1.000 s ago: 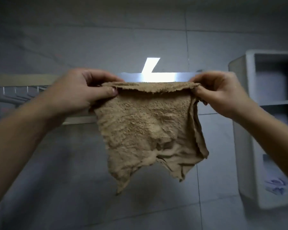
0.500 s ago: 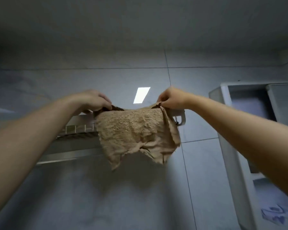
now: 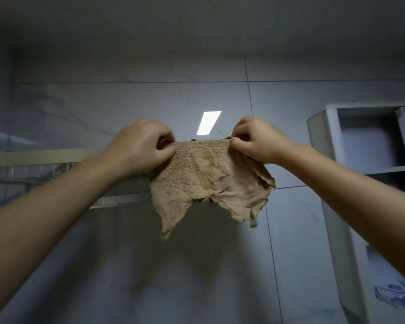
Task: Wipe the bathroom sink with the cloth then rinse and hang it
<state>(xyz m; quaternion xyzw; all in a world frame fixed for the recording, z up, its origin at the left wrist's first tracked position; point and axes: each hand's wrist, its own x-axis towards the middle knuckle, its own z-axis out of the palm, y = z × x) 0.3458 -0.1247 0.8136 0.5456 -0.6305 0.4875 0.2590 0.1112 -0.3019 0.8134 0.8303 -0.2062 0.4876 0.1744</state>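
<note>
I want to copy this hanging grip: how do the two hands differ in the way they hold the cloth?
The left hand grips the top left corner in a closed, fist-like hold; the right hand pinches the top right corner with its fingertips. The left hand sits in front of the rack; the right hand is against bare wall. Both hold the cloth stretched along its top edge.

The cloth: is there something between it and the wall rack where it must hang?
Nothing visible blocks it. The cloth is pinched at its top corners by the left hand and the right hand, and it hangs right in front of the rack, whose right end it hides.
</note>
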